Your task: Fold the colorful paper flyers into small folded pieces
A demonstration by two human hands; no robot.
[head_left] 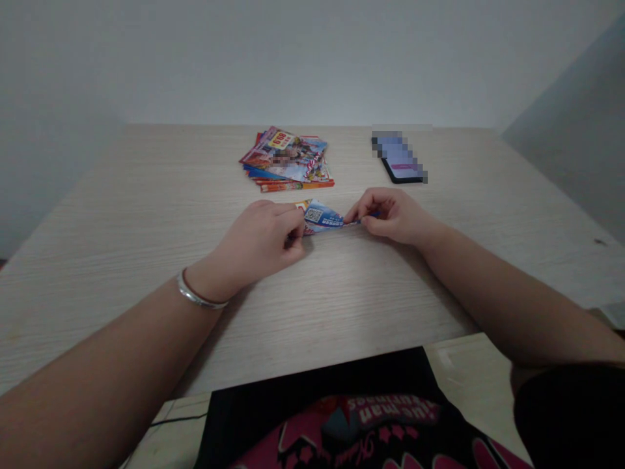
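Observation:
Between my two hands is a folded piece of printed paper, mostly blue, with a QR code facing up. My left hand, with a silver bangle at the wrist, has its fingers curled closed on the paper's left end. At the narrow right end, my right hand pinches the paper between bent fingers and thumb. The fingers hide parts of both ends. The paper is low over the tabletop; whether it touches the surface I cannot tell.
Behind my hands lies a fanned stack of colourful printed leaflets. To its right a phone rests with its screen lit and blurred. The pale wood-grain table reaches back to a white wall.

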